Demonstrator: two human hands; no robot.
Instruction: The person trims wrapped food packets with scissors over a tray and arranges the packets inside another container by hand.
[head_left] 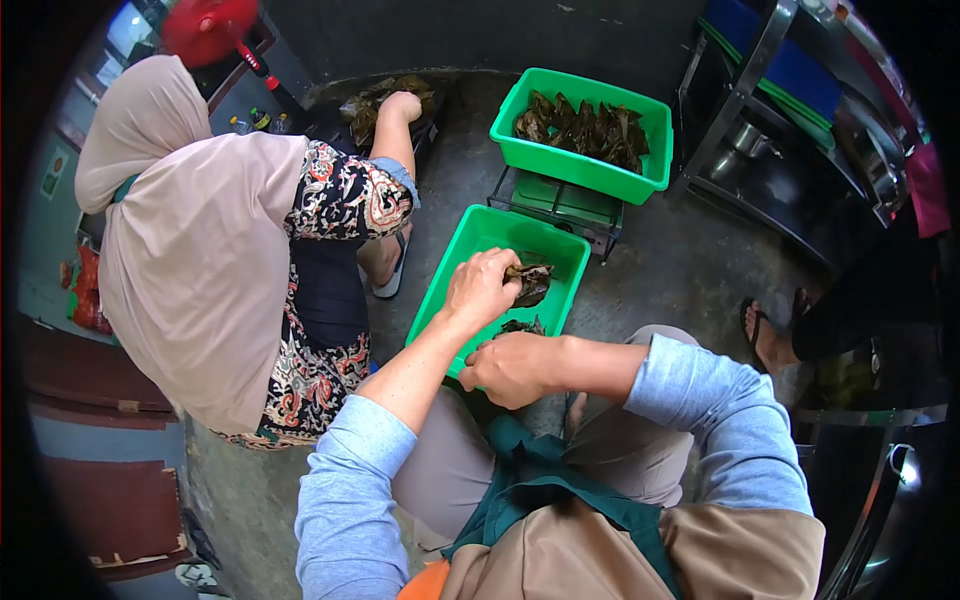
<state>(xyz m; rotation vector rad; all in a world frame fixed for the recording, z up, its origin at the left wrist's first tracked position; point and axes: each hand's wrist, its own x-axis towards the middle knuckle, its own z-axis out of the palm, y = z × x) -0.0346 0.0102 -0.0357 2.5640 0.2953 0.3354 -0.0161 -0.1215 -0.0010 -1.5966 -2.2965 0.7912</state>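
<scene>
- Near the frame's centre, the left hand [484, 288] is clamped on a dark brown, crinkled leaf bundle [535, 287] at a rectangular bright-green plastic tub [571, 262]; a light, firm pinch at the narrow end should spare the brittle-looking leaf.
- Just below, the right hand [514, 371] curls beside a second dark leafy piece [524, 326]; support from underneath would probably prevent tearing.
- The right hand's fingertips are hidden; I cannot tell whether they grip anything.
- The bundle's contents, and whether it touches the tub's bottom, are unclear.
</scene>
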